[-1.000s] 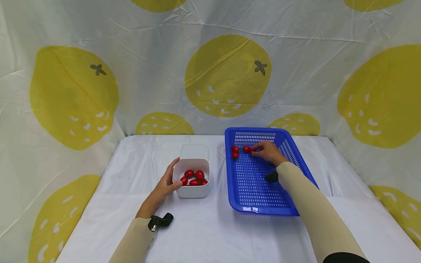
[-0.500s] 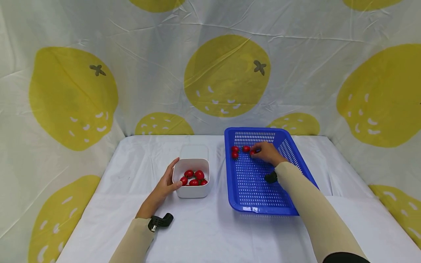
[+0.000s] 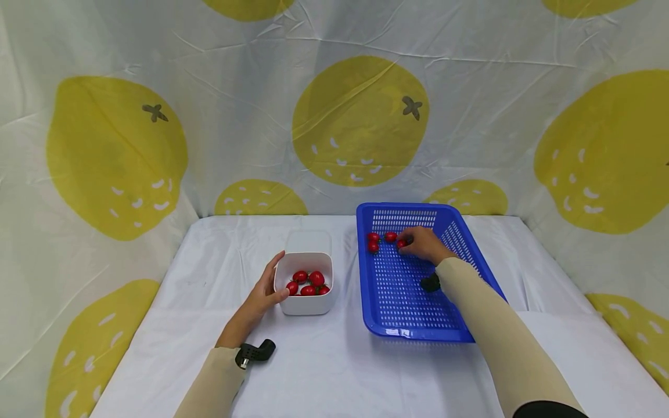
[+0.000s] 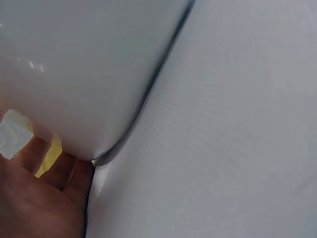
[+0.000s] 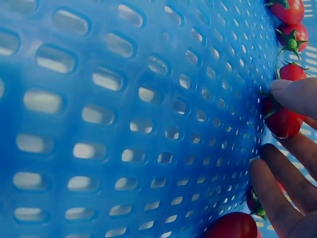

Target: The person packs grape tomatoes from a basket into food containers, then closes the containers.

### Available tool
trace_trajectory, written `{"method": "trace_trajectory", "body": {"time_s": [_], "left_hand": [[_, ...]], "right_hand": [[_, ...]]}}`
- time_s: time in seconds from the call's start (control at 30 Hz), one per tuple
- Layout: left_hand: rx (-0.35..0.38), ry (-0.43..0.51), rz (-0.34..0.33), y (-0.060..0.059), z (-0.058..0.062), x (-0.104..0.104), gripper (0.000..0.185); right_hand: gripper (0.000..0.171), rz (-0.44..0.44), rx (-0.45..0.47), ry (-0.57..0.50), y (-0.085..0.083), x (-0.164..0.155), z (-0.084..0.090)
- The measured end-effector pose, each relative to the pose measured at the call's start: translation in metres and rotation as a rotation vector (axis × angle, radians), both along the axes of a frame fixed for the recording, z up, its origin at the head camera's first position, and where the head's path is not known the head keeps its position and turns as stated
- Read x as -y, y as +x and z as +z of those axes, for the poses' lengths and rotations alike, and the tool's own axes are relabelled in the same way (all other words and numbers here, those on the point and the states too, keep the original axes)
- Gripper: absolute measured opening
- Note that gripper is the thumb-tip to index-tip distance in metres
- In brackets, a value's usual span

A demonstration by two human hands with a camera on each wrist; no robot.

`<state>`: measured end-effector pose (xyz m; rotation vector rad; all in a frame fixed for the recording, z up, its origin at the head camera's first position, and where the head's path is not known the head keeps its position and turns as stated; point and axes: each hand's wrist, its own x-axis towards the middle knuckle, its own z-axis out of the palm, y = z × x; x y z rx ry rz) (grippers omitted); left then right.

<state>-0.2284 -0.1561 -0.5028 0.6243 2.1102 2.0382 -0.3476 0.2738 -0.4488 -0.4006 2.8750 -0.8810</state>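
In the head view my left hand point(image 3: 259, 295) holds a white square box point(image 3: 305, 305) at its left side, thumb over the near rim. Its fingers point(image 4: 62, 171) lie along the box wall in the left wrist view. Several red cherry tomatoes point(image 3: 308, 289) lie inside the box. Over the blue perforated basket point(image 3: 368, 290), my right hand point(image 3: 425, 245) pinches a cherry tomato point(image 5: 283, 120) close to the basket floor. The thumb point(image 5: 297, 96) presses on its top by the green stem. Near it lie more tomatoes point(image 5: 293, 37); others point(image 5: 233, 226) show below the fingers, hidden by the hand in the head view.
A clear lid point(image 3: 308, 240) is directly behind the white box. White cloth point(image 3: 334, 371) covers the table, and a lemon-print curtain point(image 3: 235, 116) hangs behind and on both sides. The basket's raised rim point(image 3: 418, 335) surrounds the right hand's area.
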Motion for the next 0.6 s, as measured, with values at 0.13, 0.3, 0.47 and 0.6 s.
{"method": "trace_trajectory", "body": {"time_s": [0.13, 0.3, 0.47, 0.6], "left_hand": [[-0.003, -0.006, 0.003, -0.0005, -0.0010, -0.0001, 0.080], [-0.026, 0.006, -0.009, -0.0013, -0.0020, -0.0002, 0.083], [-0.042, 0.015, -0.016, -0.0017, -0.0025, 0.0002, 0.086], [-0.040, 0.016, -0.014, -0.0018, -0.0029, 0.0002, 0.086]], "right_hand": [[0.030, 0.024, -0.029, 0.003, -0.0004, -0.0015, -0.0006], [0.028, 0.030, -0.049, 0.009, -0.0009, -0.0017, 0.0001], [0.029, 0.000, -0.042, -0.003, -0.0010, 0.0009, 0.0028], [0.031, 0.002, -0.057, -0.017, -0.0024, 0.0015, 0.0036]]}}
